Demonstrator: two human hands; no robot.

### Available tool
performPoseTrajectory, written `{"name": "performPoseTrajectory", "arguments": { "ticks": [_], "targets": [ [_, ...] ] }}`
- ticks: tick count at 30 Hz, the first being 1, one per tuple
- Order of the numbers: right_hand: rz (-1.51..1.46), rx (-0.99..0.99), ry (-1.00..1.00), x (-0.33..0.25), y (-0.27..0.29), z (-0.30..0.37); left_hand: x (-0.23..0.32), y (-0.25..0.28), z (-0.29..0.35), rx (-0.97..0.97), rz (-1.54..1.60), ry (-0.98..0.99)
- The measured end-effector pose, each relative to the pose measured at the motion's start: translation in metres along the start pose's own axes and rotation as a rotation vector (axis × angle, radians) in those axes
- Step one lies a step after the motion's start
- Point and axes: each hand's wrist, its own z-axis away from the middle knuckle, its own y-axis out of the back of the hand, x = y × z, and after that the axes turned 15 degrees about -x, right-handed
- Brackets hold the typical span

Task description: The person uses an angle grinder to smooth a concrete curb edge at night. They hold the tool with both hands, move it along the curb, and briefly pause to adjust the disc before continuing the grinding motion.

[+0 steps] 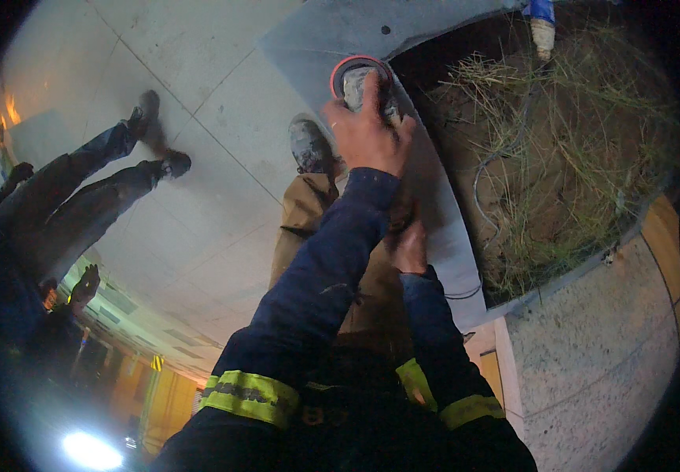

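My left hand (367, 134) presses down on the head of a hand-held power sander (358, 85), its fingers bent over the greyish, dusty housing. The tool's round disc with a red rim lies on the smooth grey stone ledge (442, 212) of a planter. Closer to my body, my right hand (409, 245) is closed round the dark rear part of the tool. Much of the tool body is hidden by my left hand and sleeve. My dusty shoe (309, 145) stands beside the ledge on the left.
Right of the ledge, the planter holds soil and dry grass (568, 157). A grey cord (477, 185) crosses it, near a blue and off-white cylindrical piece (543, 31). At left a person (65, 185) stands on the paved floor (206, 134). A bright lamp (92, 451) shines at lower left.
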Motion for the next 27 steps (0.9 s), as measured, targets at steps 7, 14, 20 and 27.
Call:
{"name": "performPoseTrajectory", "arguments": {
  "ticks": [7, 14, 20, 27],
  "targets": [
    [0.090, 0.002, -0.042, -0.002, -0.007, -0.007, -0.012, 0.011, -0.008, -0.004, 0.026, 0.016],
    [0.152, 0.094, -0.050, 0.014, -0.013, 0.009, -0.010, 0.005, 0.004, -0.007, 0.017, 0.003],
    [-0.707, -0.013, -0.098, -0.001, -0.012, -0.010, -0.013, 0.010, -0.005, -0.009, 0.023, 0.008],
    [0.112, 0.152, -0.142, -0.004, -0.015, 0.004, -0.011, 0.000, 0.001, -0.007, 0.059, -0.063]
  ]
}}
